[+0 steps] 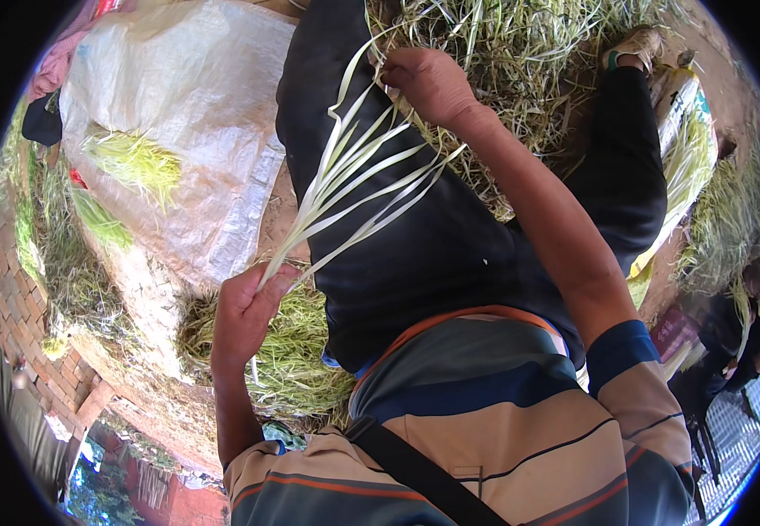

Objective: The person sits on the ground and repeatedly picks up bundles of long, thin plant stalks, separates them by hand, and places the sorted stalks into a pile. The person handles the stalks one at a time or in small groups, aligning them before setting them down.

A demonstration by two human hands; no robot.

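My left hand (248,315) grips the base of a small bunch of long, flat, pale leaves (327,191), which look like blanched garlic chives. The leaves fan out up and to the right, over my dark trouser leg (406,263). Beyond their tips, my right hand (429,85) has its thumb and forefinger pinched together on thin leaf strands. The exact contact is partly hidden by the fingers. Under my left forearm lies a heap of greenish-yellow leaves (301,355). A loose pile of discarded-looking leaf strands (518,85) spreads behind my right hand.
To the left, a whitish woven plastic sheet (182,79) carries a small yellow bunch of leaves (136,164). At right, a printed sack (679,112) lies beneath more pale leaves (689,151), beside my shoe (636,49). Brick paving (24,309) shows at far left. Another person's dark clothing (709,388) appears lower right.
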